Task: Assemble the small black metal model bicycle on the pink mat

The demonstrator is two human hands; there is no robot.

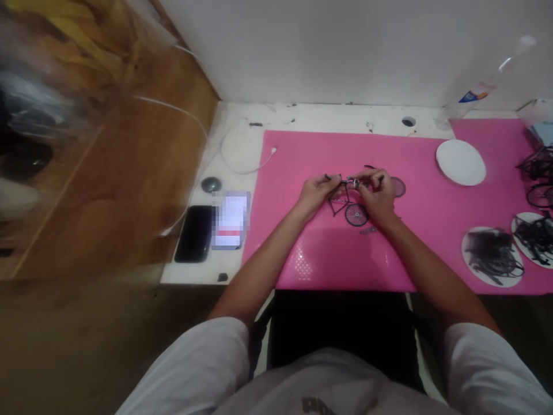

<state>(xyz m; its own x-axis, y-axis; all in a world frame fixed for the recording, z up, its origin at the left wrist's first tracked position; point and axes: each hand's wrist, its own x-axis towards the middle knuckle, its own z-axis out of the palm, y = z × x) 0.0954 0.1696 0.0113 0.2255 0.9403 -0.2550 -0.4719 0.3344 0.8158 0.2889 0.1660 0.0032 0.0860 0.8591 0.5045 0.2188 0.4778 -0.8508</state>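
Note:
Above the pink mat (319, 253), both hands are closed around a small model bicycle (340, 203) with a dark frame and one spoked wheel. My left hand (318, 195) pinches it at the upper left, near a thin dark bar. On the other side my right hand (378, 196) grips the top, by a small silvery part; its fingertips partly hide what they hold. A loose spoked wheel (398, 186) lies just beyond the right hand. Below the model wheel lies a small dark part (368, 231), too small to name.
White plates with dark bicycle parts (492, 256) stand at the right, near more dark models (540, 178). A white plate (461, 162) and a clear bottle (484, 86) are farther back. Left are a black phone (193, 233), a lit phone (231, 219) and a white cable (242, 172).

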